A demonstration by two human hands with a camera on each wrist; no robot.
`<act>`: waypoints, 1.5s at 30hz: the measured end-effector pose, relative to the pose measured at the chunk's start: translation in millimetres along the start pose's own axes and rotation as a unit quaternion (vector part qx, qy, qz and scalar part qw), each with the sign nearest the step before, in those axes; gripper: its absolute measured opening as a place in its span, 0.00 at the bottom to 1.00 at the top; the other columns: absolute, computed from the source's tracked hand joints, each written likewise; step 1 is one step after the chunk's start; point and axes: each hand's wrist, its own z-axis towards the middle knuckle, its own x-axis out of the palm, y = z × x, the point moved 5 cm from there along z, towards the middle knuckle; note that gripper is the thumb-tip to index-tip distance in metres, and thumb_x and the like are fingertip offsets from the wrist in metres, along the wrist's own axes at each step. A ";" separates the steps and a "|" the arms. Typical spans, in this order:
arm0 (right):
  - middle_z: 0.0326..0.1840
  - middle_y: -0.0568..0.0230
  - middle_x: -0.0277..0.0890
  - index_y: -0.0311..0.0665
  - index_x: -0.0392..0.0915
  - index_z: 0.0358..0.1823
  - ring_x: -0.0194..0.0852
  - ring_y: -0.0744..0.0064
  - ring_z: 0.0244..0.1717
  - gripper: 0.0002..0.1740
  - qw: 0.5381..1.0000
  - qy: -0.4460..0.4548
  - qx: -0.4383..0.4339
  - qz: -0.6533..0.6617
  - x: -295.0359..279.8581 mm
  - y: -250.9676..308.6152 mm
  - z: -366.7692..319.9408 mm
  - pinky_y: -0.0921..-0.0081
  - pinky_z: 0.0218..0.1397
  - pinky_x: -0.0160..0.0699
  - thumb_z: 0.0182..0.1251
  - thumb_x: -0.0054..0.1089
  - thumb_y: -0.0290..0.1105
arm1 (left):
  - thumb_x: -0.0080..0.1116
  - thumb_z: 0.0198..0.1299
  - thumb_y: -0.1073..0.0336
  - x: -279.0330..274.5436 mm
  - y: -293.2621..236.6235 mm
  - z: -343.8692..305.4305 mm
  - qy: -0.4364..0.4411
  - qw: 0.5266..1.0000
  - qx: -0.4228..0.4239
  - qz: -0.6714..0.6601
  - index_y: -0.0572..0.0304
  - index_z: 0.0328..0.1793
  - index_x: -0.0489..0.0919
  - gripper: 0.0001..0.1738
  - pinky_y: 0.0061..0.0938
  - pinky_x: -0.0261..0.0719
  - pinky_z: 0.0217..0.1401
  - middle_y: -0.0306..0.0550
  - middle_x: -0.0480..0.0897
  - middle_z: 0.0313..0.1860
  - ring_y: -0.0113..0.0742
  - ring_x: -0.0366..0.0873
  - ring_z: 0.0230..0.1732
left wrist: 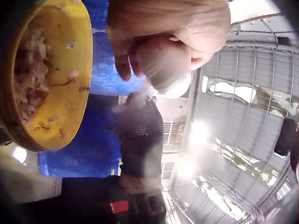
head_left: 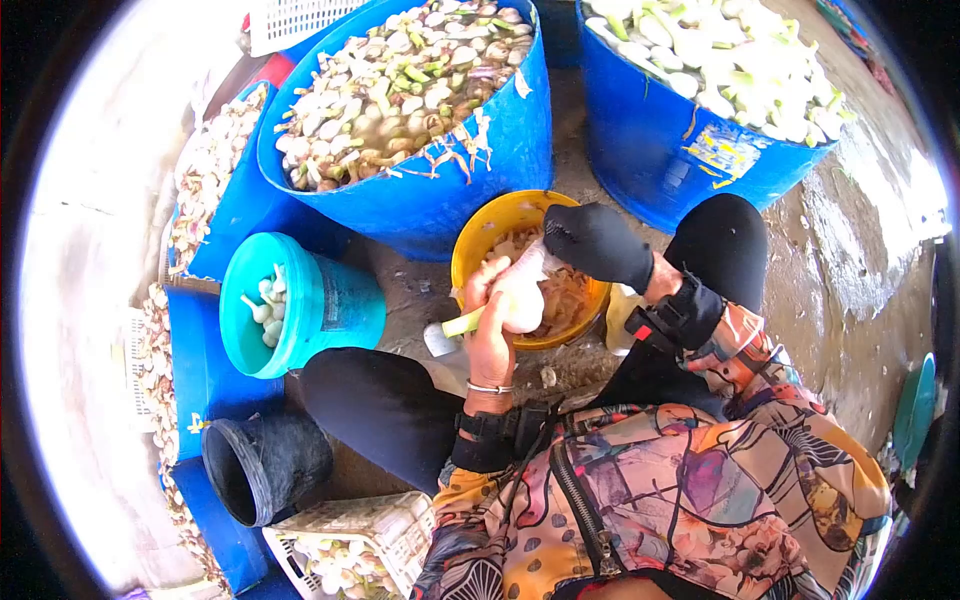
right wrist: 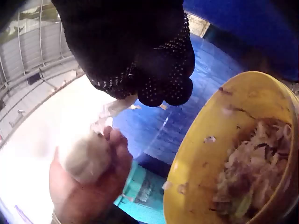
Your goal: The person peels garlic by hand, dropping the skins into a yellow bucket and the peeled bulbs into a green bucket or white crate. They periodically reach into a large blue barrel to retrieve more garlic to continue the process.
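Note:
My bare left hand [head_left: 488, 345] grips a large white garlic bulb [head_left: 521, 303], its green stem pointing left past the thumb. My right hand [head_left: 600, 243], in a black glove with white dots, pinches a thin strip of garlic skin [right wrist: 112, 108]. That strip stretches between the gloved fingertips and the bulb. Close below both hands stands a yellow bucket [head_left: 465, 240] with loose peelings [right wrist: 257, 163] inside. In the left wrist view the bulb [left wrist: 166, 70] looks smooth and pale under the curled fingers.
Two big blue tubs [head_left: 500, 165] [head_left: 640, 150] full of bulbs stand ahead. To the left are a turquoise bucket [head_left: 340, 300] with some bulbs, a black bucket [head_left: 285, 465] lying tilted, and a white crate [head_left: 395, 530]. The wearer's black-clad knees [head_left: 375, 405] flank the yellow bucket.

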 end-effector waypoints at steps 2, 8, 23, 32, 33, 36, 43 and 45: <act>0.24 0.51 0.74 0.42 0.72 0.32 0.75 0.47 0.28 0.06 0.999 -0.006 0.014 -0.050 11.0 -5.9 -3.6 0.56 0.30 0.72 0.55 0.55 0.34 | 0.45 0.61 0.61 5.5 -8.4 4.2 0.020 0.997 0.075 -0.012 0.69 0.61 0.67 0.24 0.37 0.62 0.67 0.53 0.71 0.59 0.44 0.66 0.62; 0.31 0.55 0.78 0.43 0.76 0.38 0.79 0.53 0.32 0.12 0.945 0.248 0.039 -0.211 51.2 -31.7 -23.1 0.58 0.35 0.77 0.53 0.53 0.36 | 0.41 0.66 0.47 -2.3 -23.6 20.0 0.017 0.968 0.025 -0.251 0.65 0.63 0.67 0.30 0.49 0.56 0.70 0.55 0.68 0.65 0.52 0.59 0.69; 0.34 0.54 0.79 0.39 0.76 0.49 0.79 0.60 0.36 0.17 0.971 0.178 -0.067 0.144 32.9 36.9 10.4 0.69 0.41 0.75 0.58 0.60 0.33 | 0.37 0.62 0.40 -17.4 36.9 30.2 -0.054 0.899 -0.166 -0.402 0.60 0.56 0.74 0.33 0.47 0.62 0.63 0.50 0.76 0.56 0.49 0.68 0.61; 0.36 0.64 0.80 0.33 0.74 0.49 0.78 0.67 0.33 0.18 0.904 0.172 0.116 0.374 14.0 -12.1 8.5 0.69 0.40 0.78 0.63 0.57 0.36 | 0.41 0.58 0.37 -29.4 31.9 44.4 0.011 0.838 -0.108 -0.534 0.66 0.55 0.73 0.37 0.51 0.51 0.72 0.56 0.76 0.54 0.55 0.66 0.63; 0.38 0.57 0.81 0.38 0.75 0.48 0.80 0.58 0.34 0.20 0.976 0.200 -0.052 0.061 18.8 -9.3 3.7 0.65 0.39 0.79 0.59 0.58 0.42 | 0.43 0.58 0.38 -30.9 27.9 45.5 0.017 0.849 -0.096 -0.520 0.67 0.55 0.73 0.36 0.51 0.51 0.72 0.55 0.76 0.55 0.54 0.65 0.63; 0.41 0.56 0.80 0.46 0.76 0.50 0.80 0.56 0.37 0.20 0.951 0.204 -0.071 -0.221 29.8 -4.7 -1.5 0.59 0.36 0.79 0.54 0.54 0.37 | 0.49 0.56 0.40 -42.0 16.9 45.1 -0.031 0.864 -0.104 -0.492 0.64 0.53 0.75 0.33 0.51 0.52 0.71 0.55 0.77 0.52 0.54 0.66 0.63; 0.47 0.48 0.77 0.38 0.72 0.55 0.77 0.52 0.47 0.25 0.978 0.152 0.009 0.141 16.5 58.5 24.3 0.64 0.49 0.75 0.58 0.59 0.42 | 0.41 0.66 0.48 -34.5 14.8 34.2 -0.125 0.969 -0.084 -0.194 0.63 0.50 0.74 0.24 0.32 0.75 0.52 0.50 0.79 0.45 0.41 0.76 0.49; 0.53 0.51 0.74 0.36 0.68 0.58 0.74 0.59 0.52 0.29 0.970 0.129 0.016 0.205 31.0 46.3 21.7 0.65 0.54 0.72 0.60 0.59 0.46 | 0.43 0.66 0.57 -7.6 3.0 22.1 -0.097 0.989 -0.085 -0.076 0.65 0.61 0.67 0.23 0.31 0.70 0.58 0.49 0.72 0.57 0.38 0.70 0.58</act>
